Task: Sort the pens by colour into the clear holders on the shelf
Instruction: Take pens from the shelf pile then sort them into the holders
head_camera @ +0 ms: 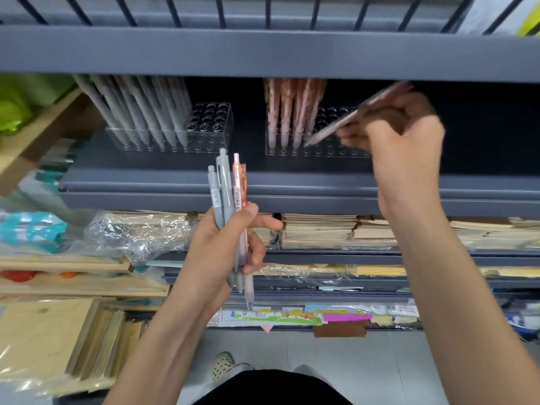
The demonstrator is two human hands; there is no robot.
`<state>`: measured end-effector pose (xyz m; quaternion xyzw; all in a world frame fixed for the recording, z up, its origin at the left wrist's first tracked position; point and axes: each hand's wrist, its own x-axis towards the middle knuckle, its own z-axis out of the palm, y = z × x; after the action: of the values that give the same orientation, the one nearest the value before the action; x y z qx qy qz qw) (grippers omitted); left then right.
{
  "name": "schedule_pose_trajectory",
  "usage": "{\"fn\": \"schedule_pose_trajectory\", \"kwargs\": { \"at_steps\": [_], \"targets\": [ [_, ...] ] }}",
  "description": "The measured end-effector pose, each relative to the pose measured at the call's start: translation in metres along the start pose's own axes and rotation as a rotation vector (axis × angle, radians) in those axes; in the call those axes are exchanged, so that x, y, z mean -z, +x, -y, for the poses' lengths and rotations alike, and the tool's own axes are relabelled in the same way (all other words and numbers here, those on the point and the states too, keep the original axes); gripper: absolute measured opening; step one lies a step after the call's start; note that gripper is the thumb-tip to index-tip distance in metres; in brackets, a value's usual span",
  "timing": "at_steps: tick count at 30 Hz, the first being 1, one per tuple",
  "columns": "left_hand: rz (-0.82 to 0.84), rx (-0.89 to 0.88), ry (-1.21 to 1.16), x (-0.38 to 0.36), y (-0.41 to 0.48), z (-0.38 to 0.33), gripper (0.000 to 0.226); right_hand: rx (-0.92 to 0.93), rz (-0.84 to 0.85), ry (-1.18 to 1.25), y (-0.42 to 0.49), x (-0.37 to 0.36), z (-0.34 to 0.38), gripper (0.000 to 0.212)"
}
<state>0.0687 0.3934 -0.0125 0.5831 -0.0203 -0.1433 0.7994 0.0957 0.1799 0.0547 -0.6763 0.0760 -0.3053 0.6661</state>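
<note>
The person's left forearm comes up from the lower left, and the left hand [225, 247] has thumb and fingers curled round a bundle of pens [226, 188] held upright. The right arm stretches higher and further forward. The right hand [403, 133] is blurred and seems to pinch a single pen [344, 121], tip slanting down-left.

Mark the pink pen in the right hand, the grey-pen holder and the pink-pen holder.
pink pen [336, 126]: head view, mid-barrel.
grey-pen holder [216, 135]: head view, empty right end.
pink-pen holder [321, 152]: head view, front wall.
</note>
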Motion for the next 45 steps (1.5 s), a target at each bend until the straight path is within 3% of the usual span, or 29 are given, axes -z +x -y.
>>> {"fn": "schedule_pose_trajectory", "kwargs": {
  "at_steps": [5, 11, 16, 20, 29, 32, 37, 39, 42, 45],
  "targets": [
    [0.028, -0.015, 0.013, 0.008, -0.003, -0.003, 0.012, 0.173, -0.115, -0.115, 0.013, -0.008, -0.006, 0.026],
    [0.017, -0.02, -0.008, 0.017, -0.003, -0.008, 0.013, 0.229, -0.022, -0.467, 0.022, -0.025, -0.02, 0.012],
    [0.007, -0.023, -0.037, 0.028, -0.001, -0.008, 0.009, 0.253, 0.051, -0.778, 0.022, -0.035, -0.025, 0.026],
    [0.009, -0.011, -0.026, 0.038, 0.001, -0.008, 0.027, 0.26, 0.024, -0.857, 0.024, -0.039, -0.021, 0.026],
    [0.06, -0.019, -0.026, 0.055, 0.005, -0.014, 0.011, 0.155, -0.027, -0.698, 0.023, -0.041, -0.027, 0.019],
    [0.079, -0.027, -0.029, 0.061, 0.007, -0.017, 0.027, 0.122, -0.058, -0.479, 0.016, -0.041, -0.026, 0.02],
    [0.145, -0.013, -0.04, 0.074, 0.01, -0.021, 0.023, 0.15, -0.187, -0.395, -0.011, -0.048, -0.014, 0.016],
    [0.173, -0.003, -0.056, 0.081, 0.013, -0.021, 0.017, 0.113, -0.118, -0.352, -0.024, -0.061, -0.01, 0.016],
    [0.213, 0.012, -0.074, 0.09, 0.016, -0.021, 0.01, -0.02, 0.153, -0.239, -0.04, -0.086, -0.008, 0.015],
    [0.229, 0.013, -0.056, 0.101, 0.019, -0.023, 0.027, -0.093, 0.484, -0.243, -0.05, -0.102, -0.011, 0.012]
  ]
}}
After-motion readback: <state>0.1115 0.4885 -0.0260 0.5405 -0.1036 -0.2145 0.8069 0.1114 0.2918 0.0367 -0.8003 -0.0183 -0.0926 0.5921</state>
